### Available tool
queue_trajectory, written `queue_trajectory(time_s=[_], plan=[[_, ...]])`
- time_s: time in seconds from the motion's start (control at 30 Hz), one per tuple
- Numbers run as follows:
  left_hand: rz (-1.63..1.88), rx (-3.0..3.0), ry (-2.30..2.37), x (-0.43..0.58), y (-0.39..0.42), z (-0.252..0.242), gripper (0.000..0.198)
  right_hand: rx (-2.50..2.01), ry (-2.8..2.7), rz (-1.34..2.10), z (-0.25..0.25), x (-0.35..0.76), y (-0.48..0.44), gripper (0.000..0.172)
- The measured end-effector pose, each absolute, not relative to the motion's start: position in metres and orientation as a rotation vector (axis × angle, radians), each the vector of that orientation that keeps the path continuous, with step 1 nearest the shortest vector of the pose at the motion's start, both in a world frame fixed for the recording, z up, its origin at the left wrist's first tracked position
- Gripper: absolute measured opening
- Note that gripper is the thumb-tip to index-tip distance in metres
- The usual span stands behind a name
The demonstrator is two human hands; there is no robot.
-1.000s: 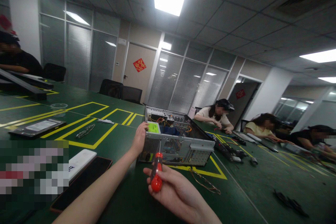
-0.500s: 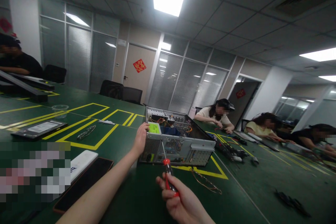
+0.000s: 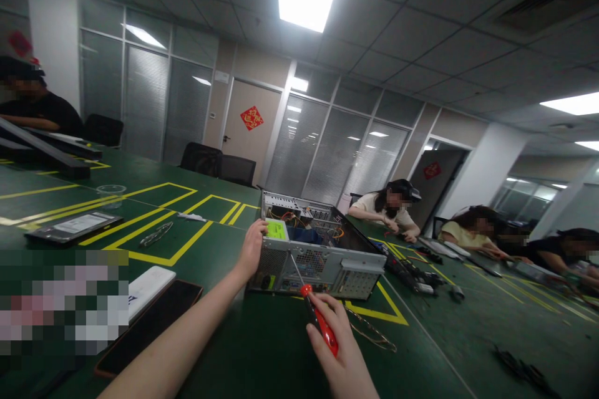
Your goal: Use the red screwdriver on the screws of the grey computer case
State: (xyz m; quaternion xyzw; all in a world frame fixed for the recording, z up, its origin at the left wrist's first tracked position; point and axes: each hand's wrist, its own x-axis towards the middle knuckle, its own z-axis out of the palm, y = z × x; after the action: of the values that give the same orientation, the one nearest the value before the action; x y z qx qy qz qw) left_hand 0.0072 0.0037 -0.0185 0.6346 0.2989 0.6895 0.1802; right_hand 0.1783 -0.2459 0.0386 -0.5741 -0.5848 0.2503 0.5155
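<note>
A computer case (image 3: 362, 255) lies on its side with its top uncovered and its perforated rear panel facing me. My left hand (image 3: 254, 248) is closed on the case's left rear corner, beside the power supply with a yellow-green label (image 3: 277, 230). In my right hand (image 3: 340, 340) is a red and black screwdriver (image 3: 322, 324), its handle lying along the palm and fingers. The thin shaft points up and left to the rear panel, its tip at or very near the metal just below the power supply's right edge. Whether the tip sits in a screw is too small to tell.
On the green table (image 3: 262, 349) lie a hard drive (image 3: 75, 226), a phone (image 3: 150, 327), a white box (image 3: 148, 290) and eyeglasses (image 3: 372, 330). A clear cup (image 3: 111, 196) stands farther left. Cables and parts (image 3: 416, 277) lie to the right. Several people work around the table.
My right hand has shifted right and turned, so the screwdriver now slants more from lower right, its handle under the fingers. The left hand keeps its place on the case.
</note>
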Motion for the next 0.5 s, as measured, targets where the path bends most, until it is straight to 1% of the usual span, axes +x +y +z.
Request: queue_trajectory(time_s=[0.07, 0.23, 0.3, 0.4, 0.5], plan=[[1.956, 1.789, 0.842, 0.007, 0.005, -0.019, 0.050, -1.392, -1.516, 0.375, 0.033, 0.175, -0.246, 0.031], [1.971, 1.787, 0.837, 0.009, 0.006, -0.019, 0.050, -1.262, -1.546, 0.053, 0.023, 0.181, -0.240, 0.019], [1.967, 1.786, 0.838, 0.009, 0.005, -0.019, 0.050, -1.208, -1.561, -0.108, 0.022, 0.185, -0.237, 0.021], [1.965, 1.789, 0.834, 0.008, 0.004, -0.019, 0.049, -1.112, -1.685, -0.381, 0.026, 0.191, -0.234, 0.031], [1.951, 1.789, 0.840, 0.008, 0.004, -0.018, 0.049, -1.138, -1.745, -0.456, 0.032, 0.193, -0.235, 0.029]])
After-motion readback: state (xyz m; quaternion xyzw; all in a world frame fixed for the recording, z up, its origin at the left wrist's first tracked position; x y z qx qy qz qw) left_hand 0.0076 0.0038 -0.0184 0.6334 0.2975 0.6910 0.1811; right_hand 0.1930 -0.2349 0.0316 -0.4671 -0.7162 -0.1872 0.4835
